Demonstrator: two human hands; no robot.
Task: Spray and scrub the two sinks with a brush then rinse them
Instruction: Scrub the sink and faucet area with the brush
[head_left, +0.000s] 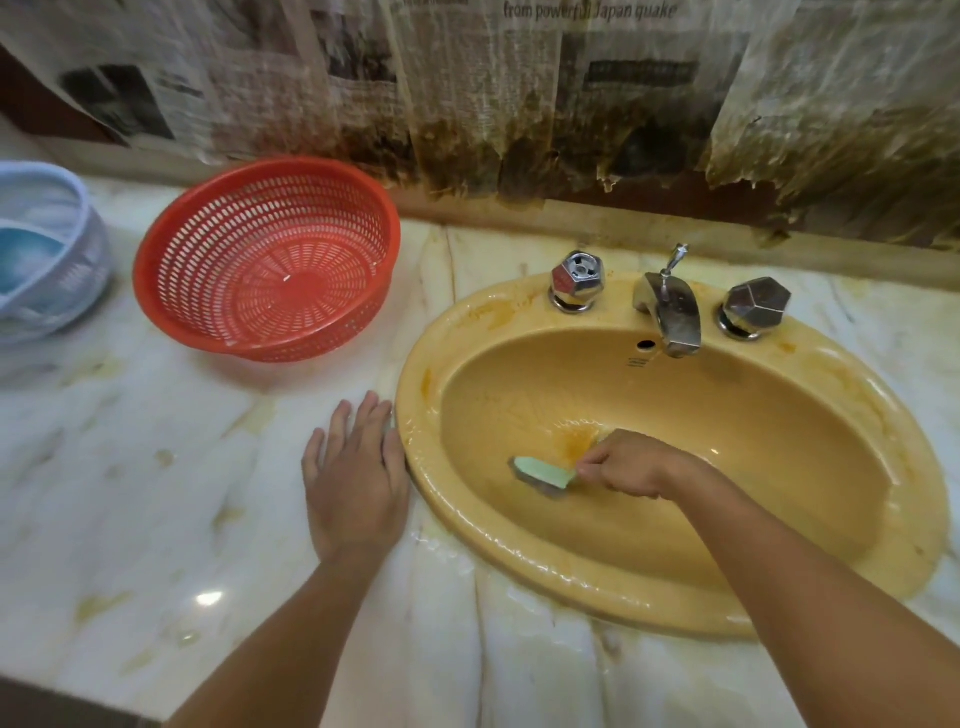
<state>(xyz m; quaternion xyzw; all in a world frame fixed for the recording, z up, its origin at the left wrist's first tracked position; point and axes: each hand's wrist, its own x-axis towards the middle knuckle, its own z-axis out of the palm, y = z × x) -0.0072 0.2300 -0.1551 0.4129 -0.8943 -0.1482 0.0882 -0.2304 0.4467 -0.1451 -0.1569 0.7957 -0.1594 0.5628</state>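
A yellow oval sink (779, 431) is set into the marble counter, with brown stains on its rim and in the bowl. My right hand (631, 465) reaches into the bowl and grips a pale green brush (543, 474), whose head lies against the bowl's left slope. My left hand (356, 478) rests flat on the counter, fingers straight, beside the sink's left rim. A chrome faucet (670, 312) with two faceted knobs stands at the back of the sink. No water runs from it.
A red perforated basket (265, 260) leans tilted on the counter left of the sink. A pale blue basket (47, 249) sits at the far left edge. Stained newspaper covers the wall behind. The counter's front edge runs along the bottom left.
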